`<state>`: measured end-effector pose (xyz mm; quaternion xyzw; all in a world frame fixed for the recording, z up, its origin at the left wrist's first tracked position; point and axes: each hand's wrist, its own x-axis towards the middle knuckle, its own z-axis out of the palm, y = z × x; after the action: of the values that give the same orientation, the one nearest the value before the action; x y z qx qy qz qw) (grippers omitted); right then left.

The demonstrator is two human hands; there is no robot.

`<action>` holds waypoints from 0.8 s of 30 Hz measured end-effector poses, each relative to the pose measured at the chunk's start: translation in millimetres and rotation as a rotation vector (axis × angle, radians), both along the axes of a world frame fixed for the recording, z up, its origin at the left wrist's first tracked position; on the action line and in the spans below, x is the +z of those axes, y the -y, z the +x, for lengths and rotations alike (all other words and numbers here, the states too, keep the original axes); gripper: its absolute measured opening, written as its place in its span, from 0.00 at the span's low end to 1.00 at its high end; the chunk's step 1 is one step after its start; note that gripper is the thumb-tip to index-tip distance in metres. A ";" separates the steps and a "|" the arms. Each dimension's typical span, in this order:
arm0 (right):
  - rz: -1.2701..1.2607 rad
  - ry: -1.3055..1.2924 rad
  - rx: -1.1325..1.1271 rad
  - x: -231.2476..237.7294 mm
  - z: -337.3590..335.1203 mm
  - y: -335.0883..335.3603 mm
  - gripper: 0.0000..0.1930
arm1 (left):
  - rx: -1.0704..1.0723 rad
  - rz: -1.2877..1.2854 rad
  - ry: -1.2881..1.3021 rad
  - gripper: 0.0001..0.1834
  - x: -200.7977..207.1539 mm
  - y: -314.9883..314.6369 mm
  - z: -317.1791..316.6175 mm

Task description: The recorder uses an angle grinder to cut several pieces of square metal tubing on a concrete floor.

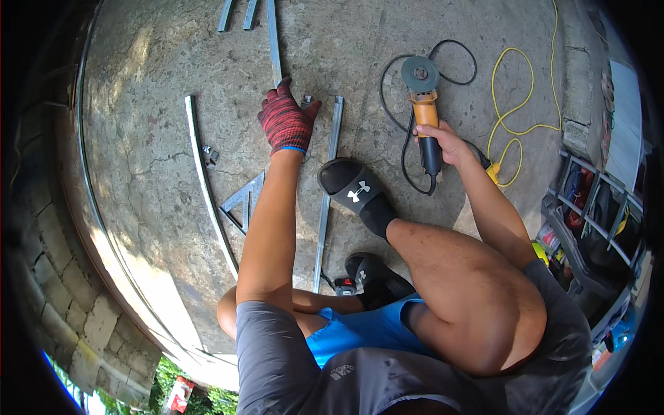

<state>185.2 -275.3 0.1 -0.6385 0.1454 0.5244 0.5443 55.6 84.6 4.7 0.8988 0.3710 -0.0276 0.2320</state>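
My left hand [286, 124], in a red and black glove, reaches forward over the concrete. Its fingers are spread, the foremost at the near end of a metal channel [273, 41]. A small metal offcut [306, 101] lies by its thumb. My bare right hand [446, 142] grips a yellow and black angle grinder [426, 114] by its body, with the grey-green disc [420, 72] facing up at the far end. Beneath my left forearm a triangular speed square [243, 203] is partly hidden. Another channel [334, 138] runs along the ground beside my shoe.
A long metal strip [200, 166] lies left, beside small offcuts [210, 155]. The grinder's black cord [382, 93] loops around it; a yellow extension cord [494, 104] lies right. A tape measure [344, 286] sits near my other foot. A crate [595, 187] and block wall [76, 297] flank the floor.
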 end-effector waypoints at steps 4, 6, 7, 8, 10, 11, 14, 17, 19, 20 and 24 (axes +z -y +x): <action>0.023 0.012 0.009 0.3 -0.8 -4.3 0.18 | 0.045 -0.024 0.051 0.26 -16.1 2.1 4.9; 0.022 0.007 0.016 -1.0 -1.7 -5.1 0.17 | 0.220 -0.130 0.216 0.22 -29.4 -3.2 -0.3; 0.018 0.006 0.017 0.7 -0.7 -6.6 0.17 | 0.338 -0.258 0.290 0.20 -35.5 -10.9 -5.0; 0.015 0.005 0.019 1.8 -1.0 -8.0 0.17 | 0.359 -0.227 0.260 0.20 -40.9 -16.0 -11.7; 0.029 0.008 0.021 -1.4 0.7 -1.7 0.17 | 0.397 -0.171 0.212 0.21 -35.1 -19.2 -14.4; 0.037 0.010 0.022 -2.5 2.1 1.5 0.17 | 0.374 -0.194 0.109 0.24 -32.2 -18.1 -15.4; 0.024 -0.006 0.001 -2.6 1.0 1.6 0.17 | 0.384 0.008 0.029 0.32 -17.3 -5.5 -11.5; 0.028 0.000 0.024 -1.6 2.5 -3.1 0.17 | 0.299 -0.128 0.089 0.32 -33.3 -5.8 -25.0; 0.014 -0.004 0.020 0.0 3.0 -2.5 0.17 | 0.216 -0.167 0.105 0.29 -33.3 0.5 -26.4; 0.008 -0.006 0.018 0.5 2.7 -2.1 0.17 | 0.171 -0.170 0.097 0.27 -33.1 7.7 -27.9; 0.027 0.000 0.025 -1.2 3.2 -0.5 0.17 | 0.023 -0.131 0.079 0.21 -30.1 25.4 -22.4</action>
<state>188.5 -274.8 -1.0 -0.6328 0.1303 0.5332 0.5462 33.2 59.3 -25.4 0.8778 0.3690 -0.0136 0.3052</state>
